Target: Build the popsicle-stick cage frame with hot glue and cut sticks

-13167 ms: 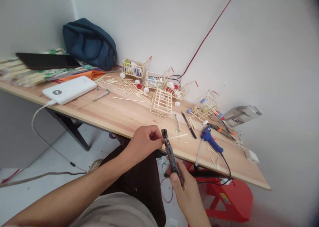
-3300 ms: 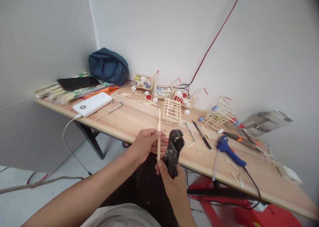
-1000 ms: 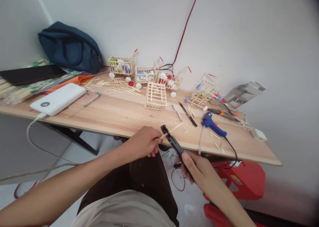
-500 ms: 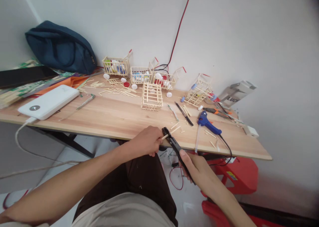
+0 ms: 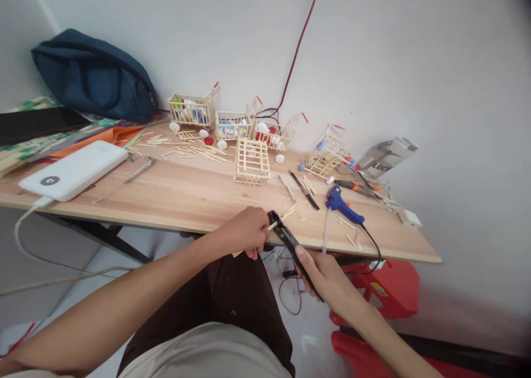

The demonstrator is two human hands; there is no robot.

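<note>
My left hand [image 5: 244, 232] is closed round a thin wooden stick [image 5: 239, 252], whose far end sits in the jaws of black cutting pliers [image 5: 286, 239]. My right hand [image 5: 327, 275] grips the pliers' handles just in front of the near edge of the wooden table [image 5: 186, 192]. Short cut stick pieces [image 5: 290, 211] lie on the table right behind the jaws. An open stick cage [image 5: 251, 161] stands further back at the middle.
Several stick carts [image 5: 232, 120] line the wall. A blue glue gun [image 5: 342, 203] with its cord lies right of the pliers. A white power bank [image 5: 72, 170], a dark blue bag [image 5: 91, 76] and stick packs sit left. Red stools [image 5: 390, 289] stand under the table.
The stick has been fed further into the pliers' jaws and more short cut pieces lie on the table. Both hands stay in the same place at the table's edge.
</note>
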